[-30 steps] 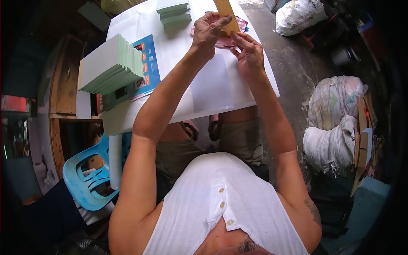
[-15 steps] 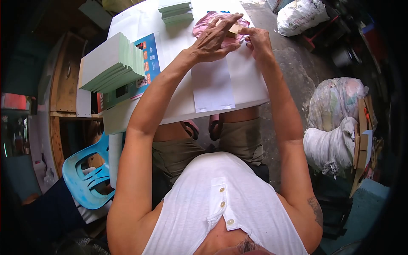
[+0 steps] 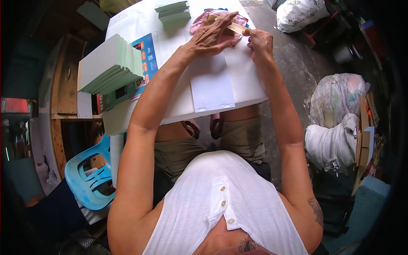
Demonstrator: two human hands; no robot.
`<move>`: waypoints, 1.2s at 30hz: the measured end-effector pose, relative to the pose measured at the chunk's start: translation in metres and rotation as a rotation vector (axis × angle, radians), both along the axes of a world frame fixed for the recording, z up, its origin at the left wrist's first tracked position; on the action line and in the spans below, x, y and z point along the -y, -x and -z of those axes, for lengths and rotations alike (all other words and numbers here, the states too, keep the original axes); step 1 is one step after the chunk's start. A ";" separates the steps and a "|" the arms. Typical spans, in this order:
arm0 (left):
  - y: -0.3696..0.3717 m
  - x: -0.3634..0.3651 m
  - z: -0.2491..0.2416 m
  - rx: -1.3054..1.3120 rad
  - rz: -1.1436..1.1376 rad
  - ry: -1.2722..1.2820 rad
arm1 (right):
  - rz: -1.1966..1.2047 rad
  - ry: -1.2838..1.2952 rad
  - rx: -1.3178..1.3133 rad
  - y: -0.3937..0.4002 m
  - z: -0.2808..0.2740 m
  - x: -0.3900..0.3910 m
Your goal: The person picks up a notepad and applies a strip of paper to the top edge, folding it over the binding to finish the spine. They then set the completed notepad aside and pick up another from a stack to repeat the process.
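At the far edge of the white table, my left hand (image 3: 210, 37) lies spread over a pink cloth (image 3: 199, 21) and a flat tan piece (image 3: 236, 28). My right hand (image 3: 260, 43) is closed on the right end of that tan piece, its fingers pinched together. A white sheet of paper (image 3: 212, 87) lies below my left hand, reaching toward the table's near edge. What is under my left palm is hidden.
Left on the table (image 3: 174, 108) stands a tall stack of green-edged paper pads (image 3: 111, 63) on a blue printed board (image 3: 149, 57). A smaller stack (image 3: 173, 12) is at the back. A blue chair (image 3: 87, 178) is lower left; sacks (image 3: 331, 142) are right.
The tan piece is tilted differently and shows as a narrower strip. My right hand has shifted slightly right and down; my left hand has moved a little left.
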State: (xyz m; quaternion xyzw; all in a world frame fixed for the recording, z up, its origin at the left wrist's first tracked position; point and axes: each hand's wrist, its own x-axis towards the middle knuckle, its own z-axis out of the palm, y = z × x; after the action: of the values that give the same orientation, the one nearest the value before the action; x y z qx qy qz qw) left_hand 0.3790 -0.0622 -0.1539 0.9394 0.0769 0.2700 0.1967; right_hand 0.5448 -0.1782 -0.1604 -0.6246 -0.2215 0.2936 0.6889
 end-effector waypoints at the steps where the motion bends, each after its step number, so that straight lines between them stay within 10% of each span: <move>1: 0.000 0.000 0.001 0.002 0.001 0.002 | 0.024 0.012 -0.003 0.003 -0.003 0.004; 16: 0.006 -0.009 -0.005 0.354 -0.203 0.049 | 0.084 0.038 0.425 -0.006 -0.033 0.110; 17: 0.011 -0.003 -0.013 0.257 -0.134 0.581 | 0.079 0.011 0.486 -0.005 -0.034 0.119; 19: 0.014 -0.021 0.002 0.131 -0.235 0.600 | 0.035 -0.043 0.553 0.003 -0.041 0.136; 30: 0.111 0.102 -0.052 0.092 -0.288 -0.134 | -0.395 -0.193 0.563 0.041 -0.072 0.210; 36: 0.144 0.172 -0.018 -0.056 -0.391 0.045 | -0.630 -0.145 0.390 0.056 -0.065 0.218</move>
State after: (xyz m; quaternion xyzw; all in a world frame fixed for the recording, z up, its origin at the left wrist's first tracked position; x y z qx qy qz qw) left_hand 0.2353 -0.2347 -0.1359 0.9091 0.2694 0.2752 0.1590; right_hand 0.4890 -0.3958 -0.0953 -0.5198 -0.5500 0.3503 0.5519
